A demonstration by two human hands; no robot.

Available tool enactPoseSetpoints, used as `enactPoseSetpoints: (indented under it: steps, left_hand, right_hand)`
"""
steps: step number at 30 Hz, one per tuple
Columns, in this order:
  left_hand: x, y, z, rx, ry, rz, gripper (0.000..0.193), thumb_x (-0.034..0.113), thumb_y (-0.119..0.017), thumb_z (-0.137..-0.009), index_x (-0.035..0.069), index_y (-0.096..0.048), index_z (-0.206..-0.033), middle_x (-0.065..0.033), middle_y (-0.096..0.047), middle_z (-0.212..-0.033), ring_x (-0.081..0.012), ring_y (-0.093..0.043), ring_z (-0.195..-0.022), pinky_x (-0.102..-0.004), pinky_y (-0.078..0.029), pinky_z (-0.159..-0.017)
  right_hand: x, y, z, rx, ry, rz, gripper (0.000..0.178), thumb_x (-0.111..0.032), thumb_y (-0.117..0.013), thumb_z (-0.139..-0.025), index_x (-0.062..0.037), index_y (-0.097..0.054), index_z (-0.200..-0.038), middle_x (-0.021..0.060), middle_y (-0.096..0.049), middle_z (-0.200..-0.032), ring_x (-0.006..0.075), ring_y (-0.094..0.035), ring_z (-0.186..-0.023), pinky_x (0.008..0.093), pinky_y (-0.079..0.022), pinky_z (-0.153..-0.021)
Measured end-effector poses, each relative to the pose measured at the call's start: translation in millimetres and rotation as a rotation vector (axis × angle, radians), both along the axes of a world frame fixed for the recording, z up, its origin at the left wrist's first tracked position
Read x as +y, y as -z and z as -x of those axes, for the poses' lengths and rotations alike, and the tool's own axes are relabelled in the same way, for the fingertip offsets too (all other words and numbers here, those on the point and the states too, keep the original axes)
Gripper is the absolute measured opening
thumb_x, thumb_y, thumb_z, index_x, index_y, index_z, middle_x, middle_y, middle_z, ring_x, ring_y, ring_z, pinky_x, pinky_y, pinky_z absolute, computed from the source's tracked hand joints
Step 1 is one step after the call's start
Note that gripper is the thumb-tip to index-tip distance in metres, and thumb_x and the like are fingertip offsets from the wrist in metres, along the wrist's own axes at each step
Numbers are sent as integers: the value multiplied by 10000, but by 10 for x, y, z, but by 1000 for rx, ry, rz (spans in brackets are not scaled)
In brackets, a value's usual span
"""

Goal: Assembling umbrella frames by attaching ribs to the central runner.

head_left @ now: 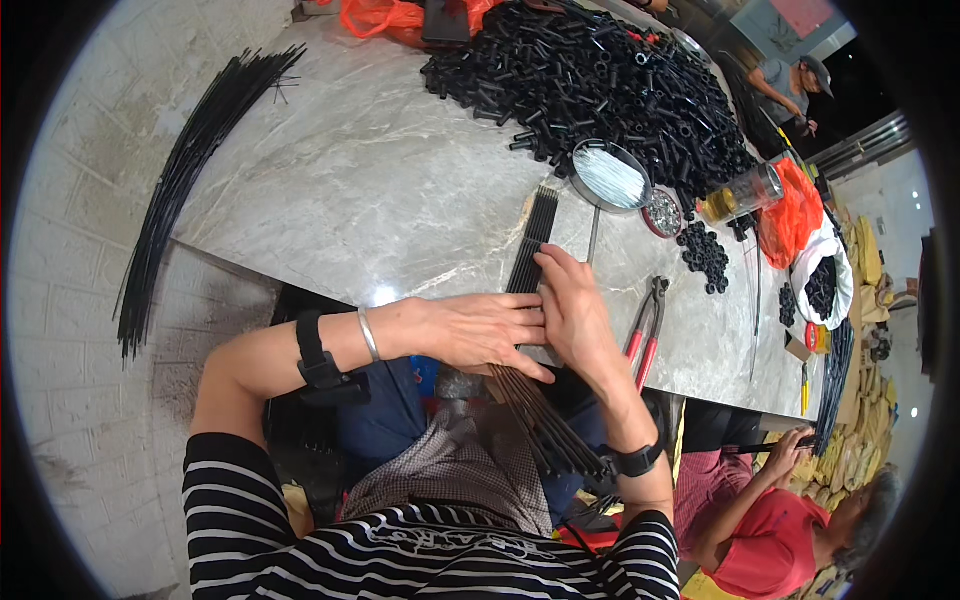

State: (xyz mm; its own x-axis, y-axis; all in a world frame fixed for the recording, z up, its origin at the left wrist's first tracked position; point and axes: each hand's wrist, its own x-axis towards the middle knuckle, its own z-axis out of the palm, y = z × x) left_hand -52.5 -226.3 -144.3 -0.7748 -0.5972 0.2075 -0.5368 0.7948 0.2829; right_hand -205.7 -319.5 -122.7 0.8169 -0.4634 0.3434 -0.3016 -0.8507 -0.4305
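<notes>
A flat row of thin black rods [541,215] lies over the table's front edge, its far ends even and side by side. Its near ends [560,440] fan out loosely above my lap. Across the row lies my left hand [470,325], palm down, fingers stretched out and thumb apart. Against the row's right side is my right hand [575,305], its fingers bent together with the tips on the rods. The left fingertips touch the right hand; the palms' undersides are hidden. Right of my right hand lie red-handled pliers [648,335].
A heap of short black tubes [590,85] covers the table's far side. Near it are a round dish of pale sticks [610,178], a small bowl of metal bits [662,214] and a jar [740,193]. More rods [195,170] lie left. A co-worker [780,540] sits at right.
</notes>
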Motion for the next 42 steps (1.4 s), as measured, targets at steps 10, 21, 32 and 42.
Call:
enactPoseSetpoints:
  steps: [10,21,32,42]
  left_hand:
    - [35,-87,-1,-36,16,-71,661,135,-634,-778,316,-429,-1380,-110,-223,-1534,-289,-234,-1410,-475,-183,-1163]
    - [14,-98,-15,11,1,-127,681,32,-597,-752,305,-463,-1362,-89,-200,-1548,-263,-193,-1428,-457,-158,-1177]
    - [62,-82,-35,-24,-29,-88,683,62,-614,-736,308,-468,-1356,-84,-213,-1546,-260,-206,-1425,-453,-158,-1172]
    - [53,-99,-67,16,10,-90,610,60,-579,-763,289,-499,-1322,-94,-238,-1533,-271,-224,-1418,-471,-194,-1159]
  right_hand:
    - [-1503,-234,-166,-31,204,43,201,-89,-636,-807,-11,-689,-983,187,-668,-937,358,-649,-845,385,-511,-752]
    - [-1740,-5,-253,92,153,62,110,-103,-595,-819,-1,-636,-819,154,-619,-851,344,-596,-876,426,-482,-754]
    - [-1200,-516,-134,-84,165,-201,127,-55,-590,-829,2,-650,-924,160,-644,-887,318,-614,-835,370,-478,-734]
    - [-1055,-29,-11,117,65,208,71,-41,-579,-790,-31,-599,-857,131,-606,-826,322,-592,-830,414,-485,-717]
